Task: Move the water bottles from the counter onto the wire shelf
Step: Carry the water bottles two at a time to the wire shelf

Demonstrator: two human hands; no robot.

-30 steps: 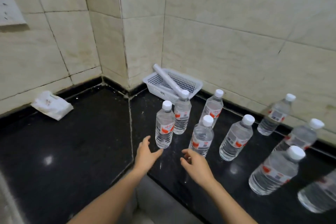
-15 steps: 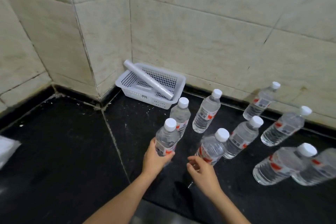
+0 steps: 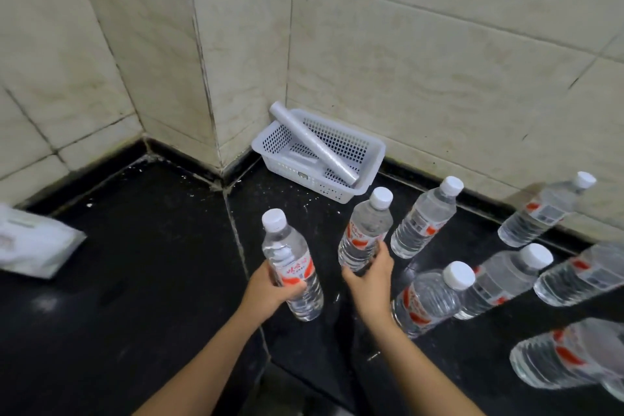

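Pickup step: my left hand (image 3: pixel 270 290) and right hand (image 3: pixel 371 275) each grip a clear white-capped plastic water bottle (image 3: pixel 292 267) (image 3: pixel 364 236), and I judge the carry to the unseen wire shelf comes next.

At three to four o'clock, two bottles (image 3: pixel 589 272) (image 3: pixel 570 360) smear into blur and run off the edge, their caps out of view. At nine o'clock a white packet (image 3: pixel 32 248) is cut by the edge, its print unreadable. The left hand (image 3: pixel 270 287) covers part of its bottle's label (image 3: pixel 297 268). The wire shelf lies out of view.
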